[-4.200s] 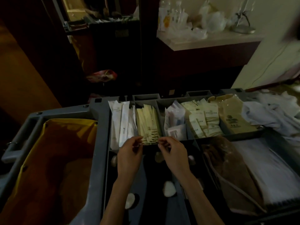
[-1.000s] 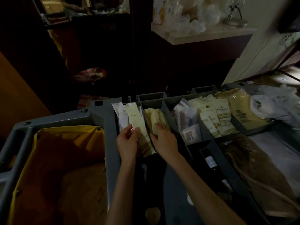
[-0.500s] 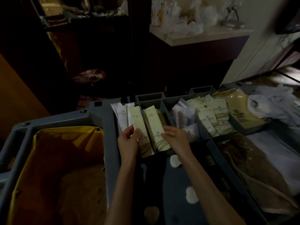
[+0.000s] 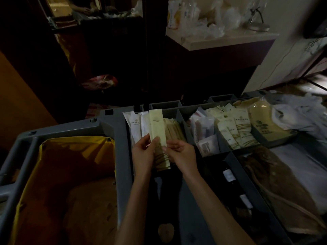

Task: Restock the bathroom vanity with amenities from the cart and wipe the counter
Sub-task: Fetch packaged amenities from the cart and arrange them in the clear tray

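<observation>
at the far left a yellow liner [image 4: 76, 147] fills the open bin of the grey cart [image 4: 109, 124]. just right of it, the left hand [image 4: 143, 154] holds a small stack of long cream sachets [image 4: 157, 128] tilted up above the cart's tray, its fingers [image 4: 144, 141] curled round the stack's left edge and its thumb on the front. the right hand [image 4: 182, 156] pinches the same stack low on its right edge, fingers bent. behind the hands the tray compartments hold white packets [image 4: 135, 124], a loose cream pile [image 4: 174, 129], striped packets [image 4: 240, 131] and a tan pouch [image 4: 265, 124] (print too small to read). white linen [image 4: 300, 114] lies heaped at the far right. the pale table [image 4: 221, 41] stands well apart beyond the cart, cluttered with bottles [image 4: 174, 13].
</observation>
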The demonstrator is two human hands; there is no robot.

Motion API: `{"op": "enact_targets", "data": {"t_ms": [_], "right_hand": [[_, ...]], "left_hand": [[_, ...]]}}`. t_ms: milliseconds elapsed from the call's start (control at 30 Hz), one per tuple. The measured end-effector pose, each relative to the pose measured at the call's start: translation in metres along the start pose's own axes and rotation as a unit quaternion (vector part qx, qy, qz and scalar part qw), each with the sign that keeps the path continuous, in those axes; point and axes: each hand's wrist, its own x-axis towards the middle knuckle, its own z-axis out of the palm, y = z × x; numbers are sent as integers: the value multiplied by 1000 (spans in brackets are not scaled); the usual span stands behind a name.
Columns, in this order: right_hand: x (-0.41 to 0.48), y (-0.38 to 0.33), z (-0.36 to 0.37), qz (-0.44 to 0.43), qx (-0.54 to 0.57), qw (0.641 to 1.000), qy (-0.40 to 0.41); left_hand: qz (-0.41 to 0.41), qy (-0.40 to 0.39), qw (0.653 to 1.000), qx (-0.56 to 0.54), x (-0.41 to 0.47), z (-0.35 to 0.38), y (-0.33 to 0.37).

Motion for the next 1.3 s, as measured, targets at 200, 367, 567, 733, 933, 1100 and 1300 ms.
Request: {"op": "enact_targets", "data": {"t_ms": [200, 367, 567, 733, 933, 1100, 1300], "right_hand": [[0, -2, -1, 7, 11, 1000, 1], [1, 0, -9, 33, 55, 998, -16], [-2, 3, -20, 58, 105, 993, -8], [-15, 0, -40, 8, 98, 994, 38], [-47, -2, -90, -23, 90, 992, 88], [-103, -6, -155, -42, 53, 988, 140], [-216, -3, -216, -32, 72, 974, 215]], "left_hand": [[-7, -7, 1000, -10, 2, 2, 0], [-38, -27, 999, -23, 2, 4, 0], [-51, -54, 997, -29, -3, 15, 4], [-38, -109, 993, -17, -14, 31, 6], [-43, -239, 970, 6, -39, 58, 13], [-11, -325, 945, 43, -95, 96, 14], [-7, -400, 916, 38, -209, 117, 15]]}}
